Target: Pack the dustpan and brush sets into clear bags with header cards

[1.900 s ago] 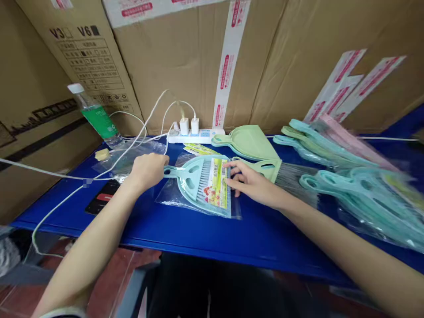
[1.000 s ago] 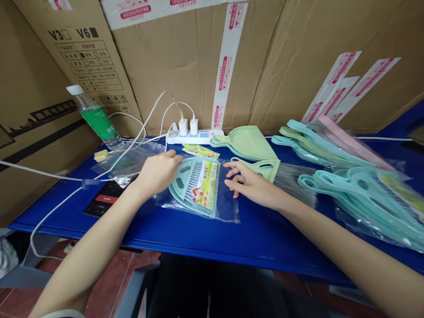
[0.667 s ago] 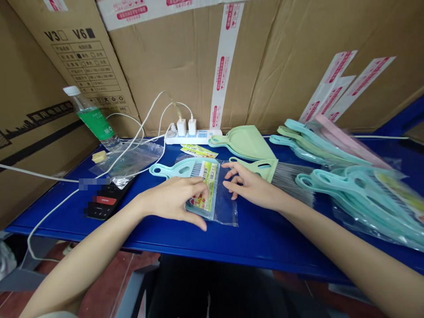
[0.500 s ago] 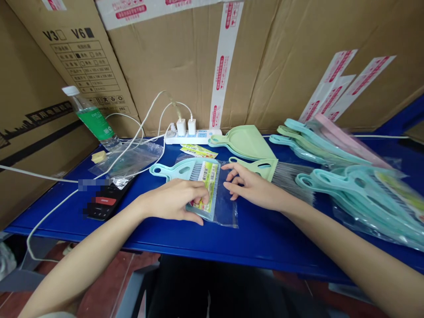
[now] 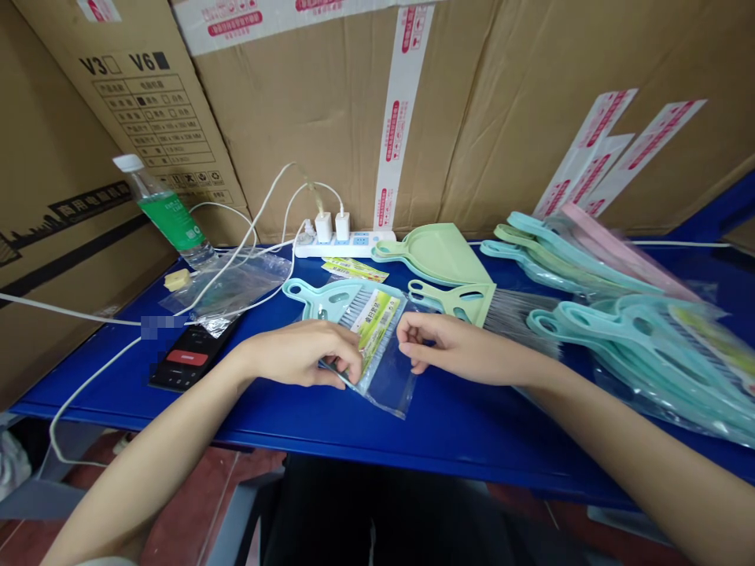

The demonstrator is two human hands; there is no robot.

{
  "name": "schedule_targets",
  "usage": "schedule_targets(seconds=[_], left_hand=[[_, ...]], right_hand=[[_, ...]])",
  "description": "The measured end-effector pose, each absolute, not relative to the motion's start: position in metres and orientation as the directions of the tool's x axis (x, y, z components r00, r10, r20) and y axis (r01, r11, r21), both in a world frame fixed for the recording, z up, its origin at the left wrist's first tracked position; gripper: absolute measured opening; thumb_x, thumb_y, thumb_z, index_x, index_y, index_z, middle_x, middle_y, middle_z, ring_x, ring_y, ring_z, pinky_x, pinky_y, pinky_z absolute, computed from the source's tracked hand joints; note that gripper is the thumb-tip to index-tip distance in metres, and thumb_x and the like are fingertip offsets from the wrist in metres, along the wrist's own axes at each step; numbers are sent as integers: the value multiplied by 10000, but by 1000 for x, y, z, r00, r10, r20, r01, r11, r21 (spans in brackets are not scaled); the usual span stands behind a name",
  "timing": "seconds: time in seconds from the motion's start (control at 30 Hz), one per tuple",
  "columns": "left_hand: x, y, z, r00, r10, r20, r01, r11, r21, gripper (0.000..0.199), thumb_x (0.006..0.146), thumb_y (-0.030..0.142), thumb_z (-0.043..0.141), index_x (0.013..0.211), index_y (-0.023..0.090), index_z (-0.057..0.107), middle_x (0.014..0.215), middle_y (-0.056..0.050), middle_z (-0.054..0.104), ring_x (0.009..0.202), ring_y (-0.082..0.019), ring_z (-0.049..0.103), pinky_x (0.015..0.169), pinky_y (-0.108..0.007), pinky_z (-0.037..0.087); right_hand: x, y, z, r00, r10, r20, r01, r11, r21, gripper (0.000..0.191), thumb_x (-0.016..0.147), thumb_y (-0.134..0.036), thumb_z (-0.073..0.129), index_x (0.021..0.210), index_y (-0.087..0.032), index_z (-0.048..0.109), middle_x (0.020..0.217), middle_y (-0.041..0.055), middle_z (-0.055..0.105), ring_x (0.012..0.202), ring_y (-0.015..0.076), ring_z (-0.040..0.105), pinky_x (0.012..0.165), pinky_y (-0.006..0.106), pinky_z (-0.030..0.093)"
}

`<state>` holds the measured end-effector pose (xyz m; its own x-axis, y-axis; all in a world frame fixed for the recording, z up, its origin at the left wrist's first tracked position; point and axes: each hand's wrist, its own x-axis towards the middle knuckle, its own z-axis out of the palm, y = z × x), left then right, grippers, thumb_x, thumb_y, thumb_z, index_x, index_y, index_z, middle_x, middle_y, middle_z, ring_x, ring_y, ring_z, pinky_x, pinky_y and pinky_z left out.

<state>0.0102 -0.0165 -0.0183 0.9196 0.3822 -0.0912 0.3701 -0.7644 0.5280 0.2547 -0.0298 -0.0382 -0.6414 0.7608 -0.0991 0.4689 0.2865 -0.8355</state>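
Note:
A light-blue dustpan and brush set (image 5: 312, 303) with a yellow-green label card (image 5: 377, 326) lies slanted in a clear plastic bag (image 5: 392, 393). The thumb and fingers of my left hand (image 5: 312, 354) pinch the set's lower left edge. On the other side, my right hand (image 5: 451, 346) has curled fingers, with thumb and forefinger together at the bag's right margin. The film between those fingertips is hardly visible. Just behind my right hand lie a green brush (image 5: 454, 299) with grey bristles and a green dustpan (image 5: 442, 251).
Several bagged blue sets (image 5: 642, 338) are piled at the right, with a pink one (image 5: 631, 248) behind. At the left are a bottle (image 5: 171, 224), a phone (image 5: 192, 358) and loose plastic film (image 5: 236, 279). White cables run to a power strip (image 5: 359, 242) before cardboard boxes (image 5: 330, 118).
The blue set has turned and shifted slightly right. My left hand has closed on its edge, while the spread fingers of my right hand have drawn together at the bag.

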Motion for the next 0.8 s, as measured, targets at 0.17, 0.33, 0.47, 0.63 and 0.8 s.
schedule_targets(seconds=[0.17, 0.33, 0.47, 0.63, 0.8], left_hand=[[4, -14, -13, 925, 346, -157, 371, -736, 565, 112, 844, 112, 638, 781, 200, 670, 774, -10, 627, 769, -137, 598, 714, -228, 450], [-2, -12, -10, 931, 308, -196, 361, -699, 617, 178, 845, 77, 595, 720, 192, 647, 768, -31, 655, 772, -146, 612, 739, -238, 464], [-5, -12, -9, 930, 312, -192, 360, -682, 637, 203, 831, 54, 579, 703, 198, 644, 762, -38, 665, 778, -153, 620, 773, -254, 476], [-8, -12, -7, 922, 352, -161, 374, -705, 603, 242, 833, 24, 526, 692, 192, 629, 773, -36, 656, 799, -146, 620, 802, -258, 478], [-12, -7, -9, 905, 415, -92, 402, -766, 501, 285, 783, -26, 479, 665, 197, 612, 773, -13, 650, 810, -132, 599, 772, -234, 459]], right_hand=[[263, -25, -36, -437, 876, 203, 676, 469, -568, 76, 868, -254, 426, 802, -231, 456, 733, 9, 540, 648, 170, 550, 632, 313, 433], [269, -22, -41, -487, 847, 215, 753, 532, -388, 145, 851, -270, 498, 982, -213, 523, 866, 47, 590, 730, 196, 561, 656, 318, 422], [271, -24, -42, -553, 827, 102, 753, 548, -364, 220, 842, -210, 502, 1061, -218, 512, 820, 25, 585, 682, 183, 543, 623, 301, 410], [274, -26, -36, -596, 802, 22, 750, 567, -340, 170, 811, -159, 492, 964, -232, 473, 770, 9, 571, 633, 168, 506, 580, 285, 369], [274, -32, -29, -642, 767, -16, 738, 612, -285, 99, 794, -153, 475, 797, -240, 429, 719, 11, 554, 627, 173, 509, 568, 285, 350]])
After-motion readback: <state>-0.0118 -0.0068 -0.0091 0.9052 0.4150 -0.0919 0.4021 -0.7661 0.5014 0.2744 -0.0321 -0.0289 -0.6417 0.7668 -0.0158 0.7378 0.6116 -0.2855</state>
